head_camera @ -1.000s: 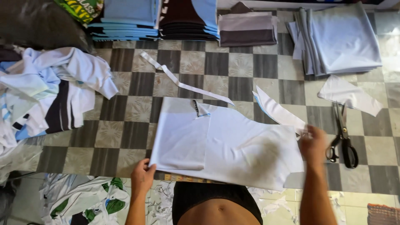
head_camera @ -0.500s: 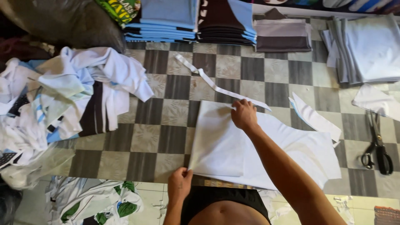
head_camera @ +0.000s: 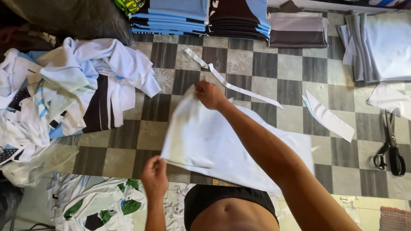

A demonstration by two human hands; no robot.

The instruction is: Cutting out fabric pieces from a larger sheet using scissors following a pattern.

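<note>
White cloth panel [head_camera: 222, 145] lies on the checkered floor [head_camera: 128, 137] just in front of the person, and both hands have it at its left side. The right hand [head_camera: 209, 95] is closed on the far left corner and lifts it a little off the floor, so the edge there stands up and curls. The left hand [head_camera: 155, 175] pinches the near left corner between the fingers; this grip is also closed on the cloth. The rest of the panel is flat on the floor under the right forearm.

As a judgement, the work on this piece looks to be in its middle: the panel is already cut to shape, and the left edge is raised as if for a fold or a turn, but no fold is finished. Whether the panel is one layer or two I cannot tell from this angle.

Around it some things look finished. Folded stacks [head_camera: 201, 17] of blue and dark garments stand at the far side, and a pile of pale grey fabric [head_camera: 381, 42] lies at the far right. Cut remains are near: a long white strip [head_camera: 231, 83] just beyond the right hand, and a smaller offcut [head_camera: 329, 117] to the right. Black scissors [head_camera: 390, 147] rest on the floor, well apart from both hands. A loose heap of garments [head_camera: 72, 90] at the left looks not yet handled.
</note>
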